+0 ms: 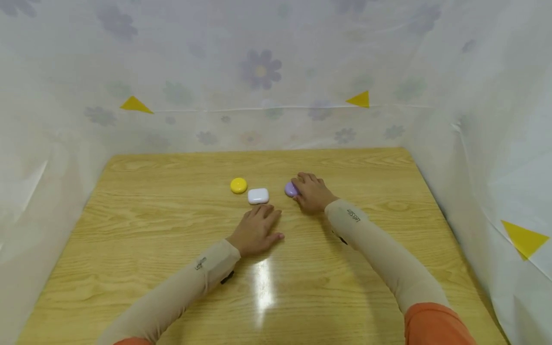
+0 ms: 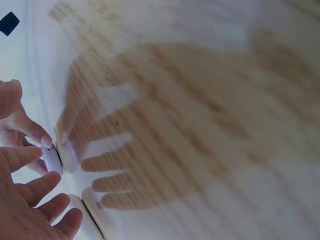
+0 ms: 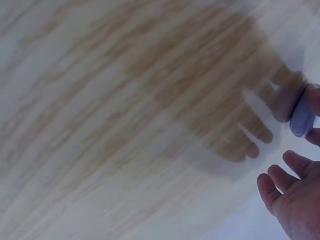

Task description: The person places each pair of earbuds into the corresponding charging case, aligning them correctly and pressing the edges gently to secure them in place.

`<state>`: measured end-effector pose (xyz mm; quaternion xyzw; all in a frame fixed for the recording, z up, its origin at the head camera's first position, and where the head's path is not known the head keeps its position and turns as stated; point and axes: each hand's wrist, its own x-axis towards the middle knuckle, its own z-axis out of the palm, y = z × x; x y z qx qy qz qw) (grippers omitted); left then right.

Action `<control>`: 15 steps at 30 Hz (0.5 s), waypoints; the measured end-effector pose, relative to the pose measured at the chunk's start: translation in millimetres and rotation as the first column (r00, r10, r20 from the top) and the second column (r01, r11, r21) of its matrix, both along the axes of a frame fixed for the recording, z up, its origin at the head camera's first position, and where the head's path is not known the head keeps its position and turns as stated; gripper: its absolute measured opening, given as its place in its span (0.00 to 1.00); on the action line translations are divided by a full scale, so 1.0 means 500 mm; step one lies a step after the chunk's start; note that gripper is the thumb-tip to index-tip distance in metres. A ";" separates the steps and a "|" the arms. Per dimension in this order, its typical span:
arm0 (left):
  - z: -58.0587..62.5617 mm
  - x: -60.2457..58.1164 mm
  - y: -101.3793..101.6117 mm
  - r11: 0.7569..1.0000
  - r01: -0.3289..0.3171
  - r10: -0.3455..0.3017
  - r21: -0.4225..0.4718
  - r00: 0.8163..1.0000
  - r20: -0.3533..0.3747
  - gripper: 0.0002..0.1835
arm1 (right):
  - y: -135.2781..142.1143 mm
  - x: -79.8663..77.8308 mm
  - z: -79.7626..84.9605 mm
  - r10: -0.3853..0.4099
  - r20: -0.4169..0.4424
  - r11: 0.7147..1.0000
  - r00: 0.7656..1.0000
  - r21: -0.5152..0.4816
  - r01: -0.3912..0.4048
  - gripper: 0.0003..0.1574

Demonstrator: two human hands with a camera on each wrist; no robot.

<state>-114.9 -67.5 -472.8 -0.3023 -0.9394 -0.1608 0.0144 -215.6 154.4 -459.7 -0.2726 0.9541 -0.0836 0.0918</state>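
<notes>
In the head view, my right hand (image 1: 313, 193) is at a smooth, round purple puck-like thing (image 1: 291, 189) right of the table's middle. The right wrist view has the thumb and a finger on either side of the purple thing (image 3: 302, 118), pinching it, while the other fingers (image 3: 282, 179) stretch out beside it. My left hand (image 1: 257, 231) spreads its fingers over the table and holds nothing. Its fingertips come right to the near side of a white rounded case (image 1: 258, 196), like an earbud case. A glossy yellow round thing (image 1: 238, 185) lies just behind and left of that case.
All of this is on a light wood table (image 1: 172, 201) with a glossy, reflecting top. White flower-printed sheeting (image 1: 302, 72) stands behind and along both sides. Several yellow triangles (image 1: 359, 99) are fixed to it.
</notes>
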 end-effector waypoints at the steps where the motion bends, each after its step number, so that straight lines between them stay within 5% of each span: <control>1: 0.002 0.000 0.001 1.000 0.000 0.000 -0.003 1.000 0.011 0.34 | 0.001 0.002 -0.002 -0.006 0.003 1.000 1.000 -0.007 0.006 0.36; 9: 0.008 -0.005 -0.005 0.999 -0.044 0.044 0.016 0.999 0.023 0.32 | -0.004 0.027 -0.006 -0.091 -0.057 0.987 0.994 -0.138 0.083 0.41; 15: 0.013 -0.013 -0.006 0.996 -0.085 0.085 0.001 0.996 -0.029 0.30 | -0.015 0.063 0.006 -0.088 -0.116 0.988 0.989 -0.135 0.072 0.43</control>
